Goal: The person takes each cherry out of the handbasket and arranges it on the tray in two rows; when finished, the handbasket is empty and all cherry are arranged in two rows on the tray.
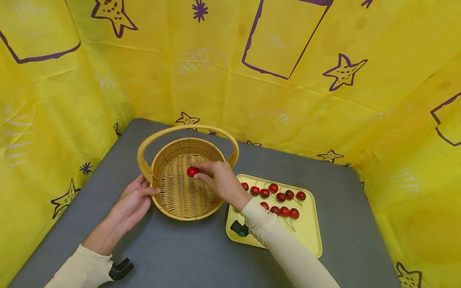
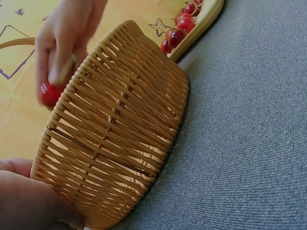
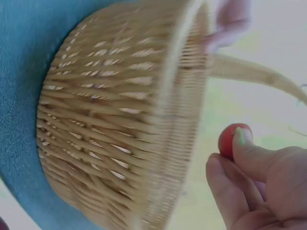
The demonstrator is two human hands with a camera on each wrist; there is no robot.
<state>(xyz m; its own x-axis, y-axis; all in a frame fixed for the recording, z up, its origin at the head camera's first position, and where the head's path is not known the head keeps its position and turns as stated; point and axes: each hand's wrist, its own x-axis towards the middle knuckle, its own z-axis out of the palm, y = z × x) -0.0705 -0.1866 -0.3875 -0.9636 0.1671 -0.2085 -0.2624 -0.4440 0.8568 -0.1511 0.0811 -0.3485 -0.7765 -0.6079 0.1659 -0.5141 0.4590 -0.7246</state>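
A round wicker basket (image 1: 191, 147) with a tall arched handle stands on the grey table, its woven floor showing bare. At its left rim, near the foot of the handle, my left hand (image 1: 135, 202) holds the edge with the thumb over the rim. My right hand (image 1: 221, 180) is above the basket's opening and pinches a red cherry (image 1: 192, 172) between thumb and fingers. In the right wrist view that cherry (image 3: 231, 140) is at the fingertips, just beyond the rim. Part of its stem side is covered by the fingers.
To the basket's right lies a pale yellow tray (image 1: 306, 240) holding several cherries (image 1: 281, 197) in two rough rows, partly hidden by the right forearm. Yellow patterned cloth (image 1: 216, 88) walls in the back and sides of the grey table (image 1: 180, 256).
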